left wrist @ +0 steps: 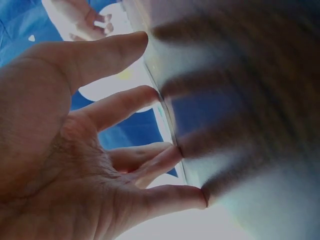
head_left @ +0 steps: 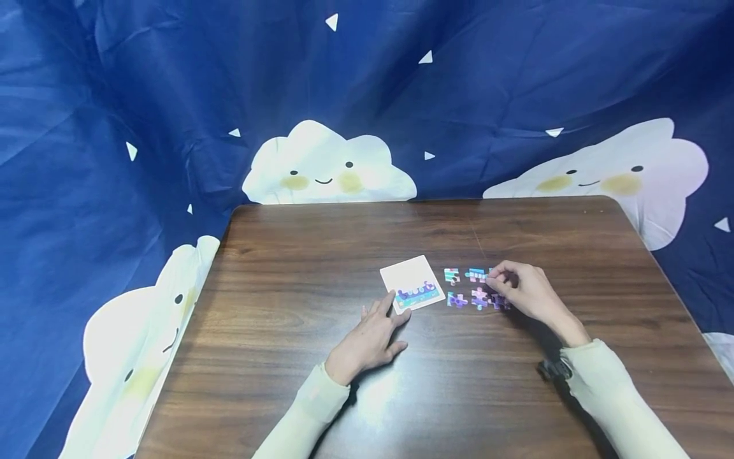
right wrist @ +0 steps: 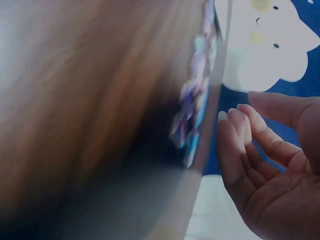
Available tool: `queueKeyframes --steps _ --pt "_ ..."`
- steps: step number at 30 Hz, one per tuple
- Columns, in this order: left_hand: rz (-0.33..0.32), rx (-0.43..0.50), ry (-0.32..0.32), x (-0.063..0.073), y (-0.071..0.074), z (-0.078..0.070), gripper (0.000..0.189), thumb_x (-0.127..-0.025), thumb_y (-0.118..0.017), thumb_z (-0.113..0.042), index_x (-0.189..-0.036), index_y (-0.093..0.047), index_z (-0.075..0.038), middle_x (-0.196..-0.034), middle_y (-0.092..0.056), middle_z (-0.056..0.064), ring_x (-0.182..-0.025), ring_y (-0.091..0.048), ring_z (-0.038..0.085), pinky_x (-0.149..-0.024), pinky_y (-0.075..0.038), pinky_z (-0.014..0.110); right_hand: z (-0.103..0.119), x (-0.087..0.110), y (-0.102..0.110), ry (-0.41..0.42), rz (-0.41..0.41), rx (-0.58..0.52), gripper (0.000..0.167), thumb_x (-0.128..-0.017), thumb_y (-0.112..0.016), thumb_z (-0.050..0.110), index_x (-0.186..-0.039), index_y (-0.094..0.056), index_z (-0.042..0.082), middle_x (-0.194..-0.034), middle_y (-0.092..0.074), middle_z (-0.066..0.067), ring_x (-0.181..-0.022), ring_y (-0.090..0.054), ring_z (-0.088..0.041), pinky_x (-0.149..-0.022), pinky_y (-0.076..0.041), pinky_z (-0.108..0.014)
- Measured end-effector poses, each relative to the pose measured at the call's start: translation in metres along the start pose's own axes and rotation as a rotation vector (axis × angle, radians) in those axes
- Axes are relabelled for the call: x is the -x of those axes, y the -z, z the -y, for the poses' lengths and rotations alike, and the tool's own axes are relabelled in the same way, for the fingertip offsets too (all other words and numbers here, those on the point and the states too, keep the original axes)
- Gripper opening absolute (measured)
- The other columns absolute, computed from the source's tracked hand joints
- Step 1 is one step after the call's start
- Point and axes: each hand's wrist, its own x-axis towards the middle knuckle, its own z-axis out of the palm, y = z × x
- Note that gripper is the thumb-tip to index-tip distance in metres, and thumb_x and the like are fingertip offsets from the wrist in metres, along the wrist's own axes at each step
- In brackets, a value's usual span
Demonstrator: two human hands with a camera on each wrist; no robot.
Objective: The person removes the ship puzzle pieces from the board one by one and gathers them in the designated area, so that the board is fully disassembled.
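Note:
My left hand (head_left: 368,338) lies palm down with spread fingers, its fingertips at the near left edge of a white square card (head_left: 404,275) printed with a blue and purple picture. In the left wrist view, the fingertips (left wrist: 150,92) meet the tabletop. Over the right end of two short rows of jigsaw pieces hovers my right hand (head_left: 530,293), fingers bent and thumb close to the index finger. The right wrist view shows nothing between those fingers (right wrist: 232,150). Pieces include a teal one (head_left: 452,275), a blue one (head_left: 476,275), a pink one (head_left: 479,298) and a purple one (head_left: 457,299). My right hand partly hides the rightmost pieces.
A brown wooden table (head_left: 275,280) carries everything. Behind it and along its left side hangs a blue cloth (head_left: 459,95) with white smiling clouds. A dark wrist device (head_left: 555,370) sits at my right sleeve.

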Motion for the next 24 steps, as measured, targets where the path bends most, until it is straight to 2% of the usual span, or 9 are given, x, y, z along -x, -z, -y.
queueKeyframes --steps 3,9,16,24 --pt "0.004 0.0 -0.006 0.0 -0.002 0.0 0.061 -0.096 -0.074 -0.033 -0.152 -0.056 -0.015 -0.169 -0.027 0.027 -0.144 -0.045 0.053 -0.111 -0.04 0.073 0.009 -0.008 -0.006 0.039 0.024 -0.034 0.009 -0.096 -0.075 0.02 -0.095 -0.074 0.011 -0.078 -0.066 0.0 -0.067 -0.059 -0.008 -0.062 -0.046 -0.02" --pt "0.006 -0.011 -0.006 -0.002 -0.004 0.0 0.06 -0.097 -0.073 -0.032 -0.152 -0.056 -0.016 -0.17 -0.027 0.025 -0.144 -0.046 0.048 -0.112 -0.04 0.072 0.03 -0.024 -0.016 0.085 0.087 -0.063 0.007 -0.096 -0.075 0.019 -0.098 -0.076 0.012 -0.083 -0.073 0.0 -0.07 -0.063 -0.01 -0.068 -0.049 -0.021" --pt "0.024 -0.02 -0.003 -0.004 0.0 0.001 0.059 -0.097 -0.072 -0.034 -0.152 -0.056 -0.018 -0.17 -0.027 0.025 -0.142 -0.049 0.042 -0.112 -0.041 0.071 0.052 -0.038 -0.034 0.127 0.167 -0.082 0.005 -0.097 -0.073 0.017 -0.097 -0.077 0.013 -0.087 -0.076 0.001 -0.082 -0.068 -0.013 -0.078 -0.056 -0.034" --pt "0.033 -0.025 0.002 -0.006 0.002 0.001 0.058 -0.097 -0.074 -0.033 -0.15 -0.058 -0.017 -0.17 -0.028 0.024 -0.138 -0.05 0.04 -0.11 -0.044 0.07 0.069 -0.049 -0.061 0.193 0.266 -0.104 0.009 -0.098 -0.071 0.009 -0.104 -0.077 0.005 -0.091 -0.076 -0.003 -0.083 -0.066 -0.012 -0.079 -0.057 -0.034"
